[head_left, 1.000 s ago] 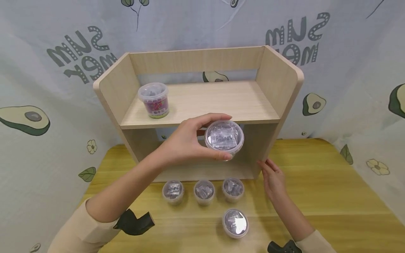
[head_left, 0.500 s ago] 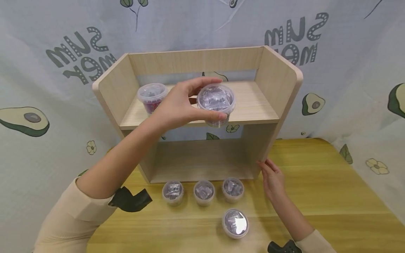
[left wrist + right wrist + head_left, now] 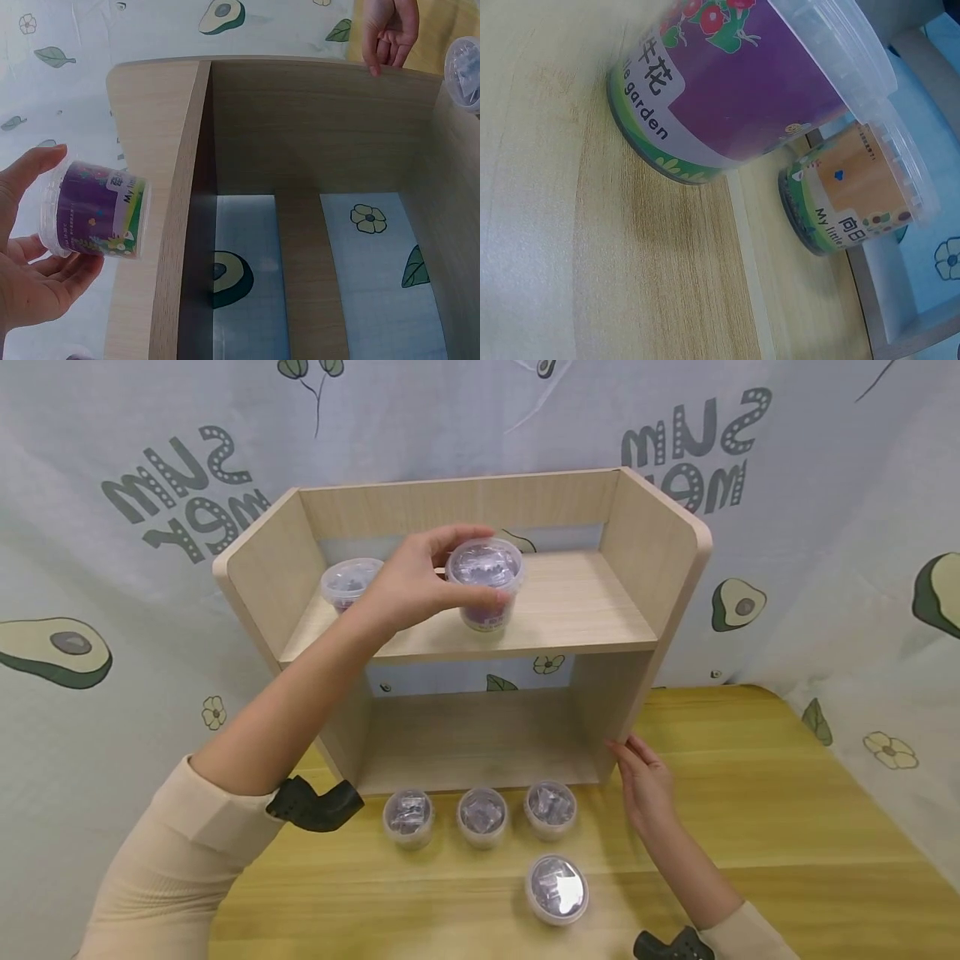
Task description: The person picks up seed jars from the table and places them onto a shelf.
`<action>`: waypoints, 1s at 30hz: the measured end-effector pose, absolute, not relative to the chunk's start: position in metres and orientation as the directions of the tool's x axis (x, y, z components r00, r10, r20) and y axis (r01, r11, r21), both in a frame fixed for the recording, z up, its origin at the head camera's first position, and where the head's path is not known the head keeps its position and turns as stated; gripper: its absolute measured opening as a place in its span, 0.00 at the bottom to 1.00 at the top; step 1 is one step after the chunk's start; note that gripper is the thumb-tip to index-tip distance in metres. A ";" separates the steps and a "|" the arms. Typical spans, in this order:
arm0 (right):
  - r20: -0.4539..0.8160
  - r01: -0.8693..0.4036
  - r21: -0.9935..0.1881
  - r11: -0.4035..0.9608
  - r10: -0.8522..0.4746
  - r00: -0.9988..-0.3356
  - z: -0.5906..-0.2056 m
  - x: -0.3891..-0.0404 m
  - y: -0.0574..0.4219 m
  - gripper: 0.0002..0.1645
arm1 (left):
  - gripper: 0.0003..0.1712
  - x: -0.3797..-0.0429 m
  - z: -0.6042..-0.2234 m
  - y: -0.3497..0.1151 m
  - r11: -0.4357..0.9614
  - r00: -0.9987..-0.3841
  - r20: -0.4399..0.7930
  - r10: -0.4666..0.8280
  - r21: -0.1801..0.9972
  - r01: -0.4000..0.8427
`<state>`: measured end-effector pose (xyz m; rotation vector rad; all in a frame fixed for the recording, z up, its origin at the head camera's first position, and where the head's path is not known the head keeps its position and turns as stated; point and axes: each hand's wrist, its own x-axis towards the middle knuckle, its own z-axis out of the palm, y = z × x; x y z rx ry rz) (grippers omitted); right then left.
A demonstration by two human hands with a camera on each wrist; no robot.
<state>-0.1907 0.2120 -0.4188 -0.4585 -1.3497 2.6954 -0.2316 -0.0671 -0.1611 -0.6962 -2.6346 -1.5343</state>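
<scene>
The left hand (image 3: 408, 583) has its grip closed round a lidded cup (image 3: 486, 564), thumb on the near side, holding it roughly upright at the upper shelf (image 3: 577, 597). Whether the cup's base touches the board or hangs just over it cannot be told. The likeliest trouble is a release too near the shelf's front edge, which could tip the cup onto those below. A leftward swing of the wrist might also knock the standing cup (image 3: 348, 578), which the hand partly hides from the head view. The right hand (image 3: 648, 789) has fingers touching the front edge of the right side panel (image 3: 667, 531); whether they clasp it or merely rest there is unclear, and a slack hold might let the unit shift if bumped.

Open room lies right of the held cup, as far as that panel, and behind it toward the back rail (image 3: 465, 506). Below, three cups (image 3: 482, 814) stand in a row on the worktop (image 3: 750, 793), close before the lower compartment (image 3: 472, 739); a fourth cup (image 3: 557, 889) stands nearer the person.
</scene>
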 end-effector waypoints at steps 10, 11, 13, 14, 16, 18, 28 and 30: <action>-0.226 0.038 -0.783 -0.621 0.228 -0.947 -0.418 -0.191 0.212 0.18 | 0.39 -0.241 -0.162 -0.066 0.483 -0.925 0.172 0.340 0.811 0.328; -0.226 0.039 -0.787 -0.616 0.229 -0.947 -0.418 -0.190 0.212 0.18 | 0.39 -0.241 -0.162 -0.066 0.487 -0.926 0.168 0.338 0.810 0.325; -0.223 0.038 -0.789 -0.613 0.228 -0.948 -0.418 -0.190 0.211 0.18 | 0.39 -0.242 -0.162 -0.066 0.494 -0.928 0.161 0.336 0.809 0.319; -0.222 0.037 -0.788 -0.614 0.228 -0.948 -0.418 -0.190 0.211 0.18 | 0.39 -0.242 -0.162 -0.066 0.498 -0.929 0.157 0.335 0.807 0.316; -0.220 0.034 -0.787 -0.616 0.229 -0.948 -0.418 -0.191 0.211 0.18 | 0.39 -0.243 -0.163 -0.066 0.510 -0.932 0.142 0.334 0.804 0.305; -0.213 0.026 -0.784 -0.620 0.229 -0.950 -0.419 -0.191 0.211 0.18 | 0.38 -0.245 -0.164 -0.066 0.520 -0.936 0.126 0.329 0.803 0.292; -0.225 0.026 -0.771 -0.636 0.235 -0.946 -0.420 -0.191 0.212 0.18 | 0.35 -0.253 -0.170 -0.066 0.528 -0.944 0.074 0.321 0.813 0.243; -0.217 0.033 -0.786 -0.618 0.225 -0.950 -0.420 -0.191 0.212 0.17 | 0.36 -0.254 -0.170 -0.065 0.527 -0.944 0.069 0.321 0.815 0.239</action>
